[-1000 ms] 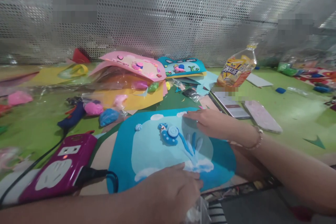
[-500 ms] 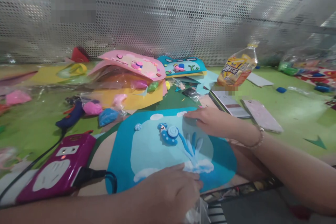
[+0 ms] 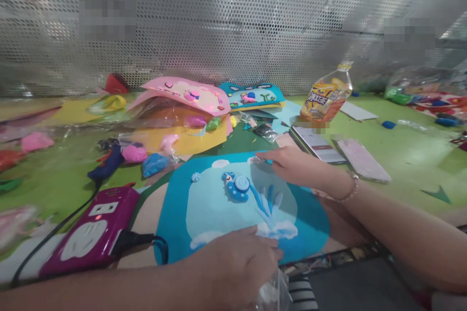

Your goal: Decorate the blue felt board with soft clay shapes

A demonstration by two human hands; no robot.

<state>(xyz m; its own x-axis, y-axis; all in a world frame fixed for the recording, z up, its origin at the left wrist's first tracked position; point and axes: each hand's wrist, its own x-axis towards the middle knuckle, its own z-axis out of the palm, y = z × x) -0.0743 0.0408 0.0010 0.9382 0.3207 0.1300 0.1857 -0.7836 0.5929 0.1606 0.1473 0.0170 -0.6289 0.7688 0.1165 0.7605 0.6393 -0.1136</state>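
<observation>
A blue craft picture [image 3: 171, 209] lies before me, with a pale blue centre. On it are a clay snail [image 3: 239, 187], blue plant-like strands [image 3: 268, 204] and white clay clouds [image 3: 221, 164]. My right hand [image 3: 292, 163] reaches over the upper right part; its index finger is stretched out and touches a small white cloud at the top edge. My left hand [image 3: 241, 262] rests at the lower edge with curled fingers, beside the white clay strip [image 3: 284, 230]. A clear plastic bag [image 3: 273, 291] hangs beneath it, apparently gripped; the fingertips are partly hidden.
A purple power strip [image 3: 91, 233] with a black plug and a dark blue glue gun [image 3: 107, 163] are at left. Behind lie bagged clay [image 3: 155, 164], a pink picture [image 3: 182, 95] and another blue picture [image 3: 255, 95]. Two phones [image 3: 317, 145] and a bottle [image 3: 326, 95] stand right.
The view has shifted slightly, so the things on the left appear a little farther right. Both hands keep nearly the same places on the picture.
</observation>
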